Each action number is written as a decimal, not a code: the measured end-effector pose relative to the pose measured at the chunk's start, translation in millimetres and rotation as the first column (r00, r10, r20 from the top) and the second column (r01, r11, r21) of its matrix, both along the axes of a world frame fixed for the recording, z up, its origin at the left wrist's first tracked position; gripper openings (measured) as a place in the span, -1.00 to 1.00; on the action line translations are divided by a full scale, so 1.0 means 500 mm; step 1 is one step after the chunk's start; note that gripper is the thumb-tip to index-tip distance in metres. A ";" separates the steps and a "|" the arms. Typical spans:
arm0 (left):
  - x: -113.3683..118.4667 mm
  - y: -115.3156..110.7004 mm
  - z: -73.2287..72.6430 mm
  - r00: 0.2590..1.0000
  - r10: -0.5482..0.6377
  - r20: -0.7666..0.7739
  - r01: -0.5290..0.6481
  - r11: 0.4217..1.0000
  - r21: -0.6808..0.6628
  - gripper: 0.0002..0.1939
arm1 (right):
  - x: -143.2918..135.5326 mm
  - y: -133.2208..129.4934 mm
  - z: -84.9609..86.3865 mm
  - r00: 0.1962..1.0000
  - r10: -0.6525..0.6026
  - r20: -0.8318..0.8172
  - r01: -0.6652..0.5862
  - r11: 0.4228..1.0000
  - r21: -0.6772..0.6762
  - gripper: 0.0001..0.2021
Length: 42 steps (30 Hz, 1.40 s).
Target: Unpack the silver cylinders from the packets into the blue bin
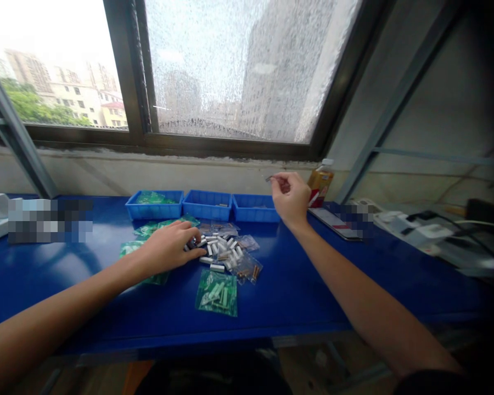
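My left hand [170, 245] rests on the blue table [296, 285], fingertips touching a loose pile of small white cylindrical parts [222, 249]; whether it grips one I cannot tell. My right hand [290, 197] is raised above the rightmost blue bin [254, 208], pinching a small thin metal part [269, 178] between thumb and fingers. Green plastic bags [217, 293] holding more parts lie around the pile, and a clear bag with copper-coloured pieces [248, 269] lies to its right.
Three blue bins stand in a row at the back: left [154, 204] with green bags, middle [208, 205]. A bottle of amber liquid [321, 182] stands by the wall. White devices and cables [420, 227] lie at right. A window is behind.
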<state>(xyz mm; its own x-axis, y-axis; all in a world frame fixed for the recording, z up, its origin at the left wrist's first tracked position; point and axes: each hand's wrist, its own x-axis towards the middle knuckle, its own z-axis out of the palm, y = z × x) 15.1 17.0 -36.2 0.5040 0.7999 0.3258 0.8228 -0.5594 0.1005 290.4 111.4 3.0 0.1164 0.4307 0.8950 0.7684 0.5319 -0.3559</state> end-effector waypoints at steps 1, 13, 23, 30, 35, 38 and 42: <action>0.001 -0.003 0.001 1.000 0.017 -0.010 -0.018 1.000 0.000 -0.70 | 0.004 0.005 -0.002 1.000 -0.005 0.018 0.005 1.000 0.003 -0.80; -0.003 -0.010 0.011 0.997 0.058 -0.056 -0.061 0.997 -0.047 -0.82 | 0.018 0.026 -0.017 0.956 0.098 0.276 -0.015 0.958 -0.287 -0.70; 0.003 -0.003 0.017 0.994 0.030 0.102 -0.024 0.998 -0.055 -0.82 | -0.145 -0.128 -0.060 0.669 0.578 0.467 -0.418 0.813 -0.406 -0.81; 0.015 -0.010 0.029 0.933 -0.045 0.357 0.125 0.970 -0.207 -0.74 | -0.161 -0.154 -0.068 0.633 0.539 0.555 -0.417 0.842 -0.343 -0.87; 0.021 -0.018 0.033 0.929 -0.018 0.369 0.094 0.978 -0.187 -0.68 | -0.154 -0.149 -0.063 0.691 0.525 0.497 -0.425 0.851 -0.308 -0.83; 0.020 -0.017 0.031 0.909 -0.049 0.415 0.090 0.993 -0.080 -0.75 | -0.156 -0.147 -0.064 0.745 0.544 0.386 -0.436 0.835 -0.335 -0.79; 0.019 -0.016 0.030 0.912 -0.073 0.403 0.073 0.997 0.014 -0.82 | -0.160 -0.147 -0.064 0.757 0.577 0.308 -0.454 0.802 -0.388 -0.72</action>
<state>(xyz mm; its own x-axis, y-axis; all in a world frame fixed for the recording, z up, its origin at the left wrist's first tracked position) 24.7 9.1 -21.1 0.3872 0.7666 0.5123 0.6692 -0.6159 0.4158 210.7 38.0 -29.2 -0.5287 0.5504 0.6461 0.5073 0.8152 -0.2794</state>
